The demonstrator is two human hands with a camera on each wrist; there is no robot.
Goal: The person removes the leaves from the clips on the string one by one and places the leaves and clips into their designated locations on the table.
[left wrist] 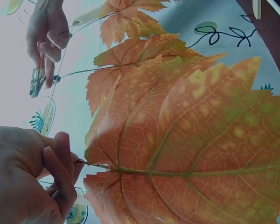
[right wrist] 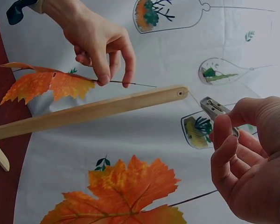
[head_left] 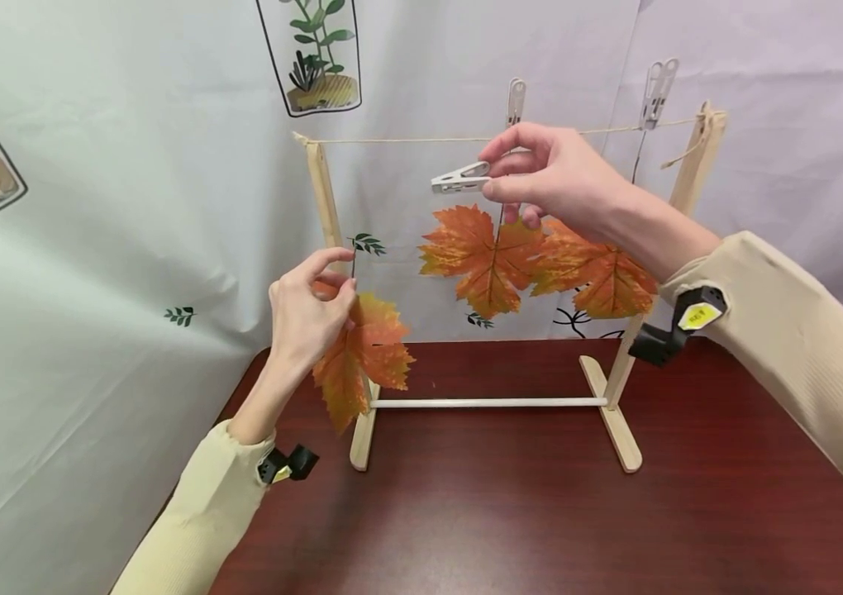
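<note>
My left hand (head_left: 310,310) pinches the thin stem of an orange and yellow maple leaf (head_left: 371,351), which hangs below the fingers beside the left post. In the left wrist view this leaf (left wrist: 200,140) fills much of the frame. My right hand (head_left: 551,173) holds a white clothespin (head_left: 459,179) between thumb and fingers, just below the string (head_left: 407,140). The right wrist view shows the clothespin (right wrist: 214,108) in the fingertips. Two more maple leaves, a middle one (head_left: 484,260) and a right one (head_left: 607,277), hang from the string by clothespins (head_left: 516,101), partly behind my right hand and forearm.
A wooden frame with a left post (head_left: 323,194), a right post (head_left: 698,173) and a white crossbar (head_left: 488,403) stands on the dark red table (head_left: 496,504). Another clothespin (head_left: 658,92) sits near the right post. A white cloth printed with plants (head_left: 191,165) hangs behind.
</note>
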